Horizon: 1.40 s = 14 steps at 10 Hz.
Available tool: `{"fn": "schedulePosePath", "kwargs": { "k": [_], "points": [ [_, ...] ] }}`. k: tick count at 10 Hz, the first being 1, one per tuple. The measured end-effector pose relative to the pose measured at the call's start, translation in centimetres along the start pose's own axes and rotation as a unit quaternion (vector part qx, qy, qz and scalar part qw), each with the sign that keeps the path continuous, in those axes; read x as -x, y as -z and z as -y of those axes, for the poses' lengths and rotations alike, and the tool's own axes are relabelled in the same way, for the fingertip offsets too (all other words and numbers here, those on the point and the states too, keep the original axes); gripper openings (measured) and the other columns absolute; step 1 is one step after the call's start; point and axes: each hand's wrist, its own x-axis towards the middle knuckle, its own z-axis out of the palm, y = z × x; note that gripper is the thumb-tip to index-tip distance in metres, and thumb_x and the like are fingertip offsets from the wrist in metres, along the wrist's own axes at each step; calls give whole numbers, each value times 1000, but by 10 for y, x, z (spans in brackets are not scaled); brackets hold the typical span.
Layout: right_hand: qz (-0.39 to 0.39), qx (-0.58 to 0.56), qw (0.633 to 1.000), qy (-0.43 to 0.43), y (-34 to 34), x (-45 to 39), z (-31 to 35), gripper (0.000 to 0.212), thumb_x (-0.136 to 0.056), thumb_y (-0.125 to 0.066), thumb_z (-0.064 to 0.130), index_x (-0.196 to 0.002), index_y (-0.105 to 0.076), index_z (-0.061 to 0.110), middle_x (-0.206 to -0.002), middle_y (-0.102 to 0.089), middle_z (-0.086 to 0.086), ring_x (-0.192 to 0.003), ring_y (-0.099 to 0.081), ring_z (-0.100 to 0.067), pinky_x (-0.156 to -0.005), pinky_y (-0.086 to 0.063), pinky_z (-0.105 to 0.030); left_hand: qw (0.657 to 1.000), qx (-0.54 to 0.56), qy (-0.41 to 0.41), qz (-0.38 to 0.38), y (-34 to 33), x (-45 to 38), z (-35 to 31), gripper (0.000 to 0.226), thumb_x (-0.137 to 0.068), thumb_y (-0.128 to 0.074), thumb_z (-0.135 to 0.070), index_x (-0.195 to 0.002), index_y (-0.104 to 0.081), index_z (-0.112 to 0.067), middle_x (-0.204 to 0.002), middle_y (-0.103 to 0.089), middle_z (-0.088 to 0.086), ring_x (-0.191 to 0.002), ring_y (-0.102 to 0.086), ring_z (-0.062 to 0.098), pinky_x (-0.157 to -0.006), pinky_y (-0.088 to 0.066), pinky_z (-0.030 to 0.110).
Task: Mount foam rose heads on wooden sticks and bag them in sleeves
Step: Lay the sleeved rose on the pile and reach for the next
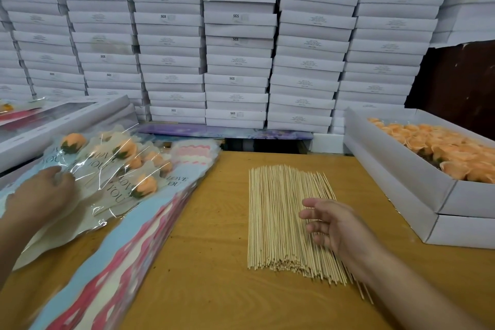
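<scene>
Basically between roses: left hand (pixel 40 195) rests on the bagged roses (pixel 115 166), fingers maybe pinching the plastic, hard to tell. Right hand (pixel 330 224) hovers relaxed and empty over the wooden sticks (pixel 278 217) on the tabletop (pixel 209 262). Next: pinch one stick, then grab a head from the box of rose heads (pixel 439 150).

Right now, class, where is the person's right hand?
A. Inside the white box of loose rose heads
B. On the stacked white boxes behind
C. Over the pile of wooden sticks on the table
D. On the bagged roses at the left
C: the right hand hovers with loosely spread fingers over the wooden sticks; the left hand rests on the bagged roses.
</scene>
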Motion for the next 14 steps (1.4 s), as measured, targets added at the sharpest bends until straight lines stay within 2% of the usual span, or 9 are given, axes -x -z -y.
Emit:
{"fn": "schedulePosePath", "kwargs": {
  "k": [1,3,5,6,8,9,11,12,14],
  "points": [
    [-3,-6,1000,-2,0,0,1,24,-100,-47,13,-111,-67,7,-86,-75,-7,-64,-66,-15,-51,-51,-24,1000,-11,-9,-2,4,10,-8,47,-98,-52,-31,-133,-49,0,-140,-48,24,-127,-45,45,-105,-42,56],
    [-22,55,998,25,-3,1,8,19,-98,-52,12,-107,-69,11,-87,-76,-5,-63,-66,-13,-52,-52,-23,983,137,-92,-79,26,76,-91,57,-91,-41,-33,-129,-58,6,-134,-53,35,-124,-48,50,-104,-39,56],
    [-52,128,989,54,-4,-3,23,19,-97,-52,10,-103,-69,16,-89,-77,-2,-67,-68,-15,-55,-53,-24,960,120,-241,76,-13,130,-179,41,-102,-49,-27,-139,-55,-11,-145,-53,13,-133,-47,29,-109,-35,39],
    [-68,243,964,80,0,-6,29,17,-96,-55,13,-102,-68,23,-97,-74,2,-78,-69,-12,-63,-54,-25,949,134,-249,142,-35,154,-206,45,-104,-42,-33,-145,-48,-15,-151,-47,8,-137,-44,26,-113,-33,36],
    [-143,517,822,190,31,-11,71,38,-96,-52,17,-133,-60,18,-133,-61,-2,-116,-59,-18,-93,-47,-31,940,75,-296,151,-68,194,-221,45,-107,-31,-38,-142,-48,-16,-148,-48,4,-137,-40,19,-116,-27,30],
    [-230,565,761,222,60,-16,103,37,-95,-52,13,-129,-63,15,-129,-62,-11,-105,-61,-27,-75,-41,-30,942,63,-299,140,-74,195,-218,48,-107,-28,-39,-145,-47,-17,-151,-46,3,-140,-38,18,-119,-27,33],
    [-322,659,678,32,137,-32,139,30,-85,-60,12,-113,-69,7,-113,-62,-19,-107,-54,-41,-75,-46,-38,942,66,-302,131,-75,195,-215,46,-107,-28,-40,-144,-47,-20,-150,-47,0,-139,-39,15,-117,-27,31],
    [-289,680,673,-41,160,-36,145,26,-88,-64,29,-105,-73,11,-105,-67,-13,-93,-60,-31,-82,-52,-35,941,60,-303,135,-76,194,-215,48,-107,-27,-40,-146,-46,-20,-151,-45,0,-140,-37,15,-118,-26,31],
    [-267,698,659,-82,183,-41,142,12,-84,-67,14,-92,-77,11,-94,-66,-12,-79,-56,-25,-73,-50,-31,941,54,-306,136,-75,194,-215,48,-107,-27,-40,-146,-46,-19,-151,-45,1,-140,-37,15,-118,-25,31]
  ]
}}
